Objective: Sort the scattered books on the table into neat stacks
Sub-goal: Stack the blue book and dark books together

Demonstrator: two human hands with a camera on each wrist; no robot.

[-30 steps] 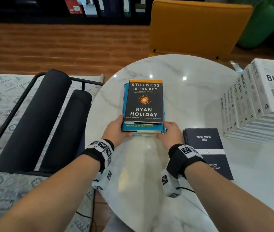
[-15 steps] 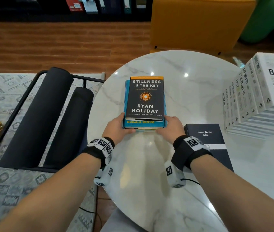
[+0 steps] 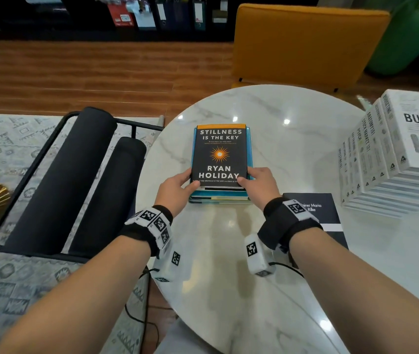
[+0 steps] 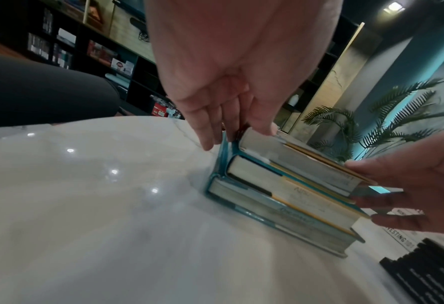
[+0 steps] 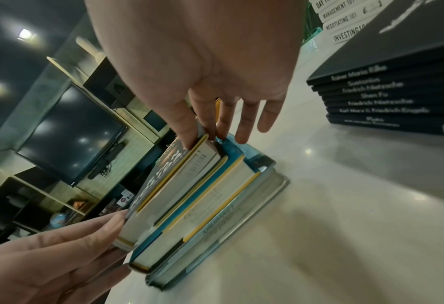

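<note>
A stack of three books (image 3: 218, 195) lies on the round marble table (image 3: 292, 149). On top is the black "Stillness Is the Key" (image 3: 219, 154), over blue-jacketed books. My left hand (image 3: 177, 186) is at the top book's near left corner, my right hand (image 3: 259, 183) at its near right corner. In the left wrist view the left hand (image 4: 231, 131) has its thumb on the top corner and straight fingers along the stack's (image 4: 288, 197) side. The right wrist view shows the right hand (image 5: 215, 127) likewise against the stack (image 5: 202, 205), fingers straight.
A low stack of thin black books (image 3: 313, 208) lies just right of my right wrist. A tall, fanned stack of white "101" books (image 3: 392, 154) fills the table's right side. A black lounge chair (image 3: 57, 180) stands left of the table and an orange chair (image 3: 305, 44) behind it.
Both hands have moved from the stack's near edge up to the top book's near corners, thumbs now on its cover. The stack stays where it was.
</note>
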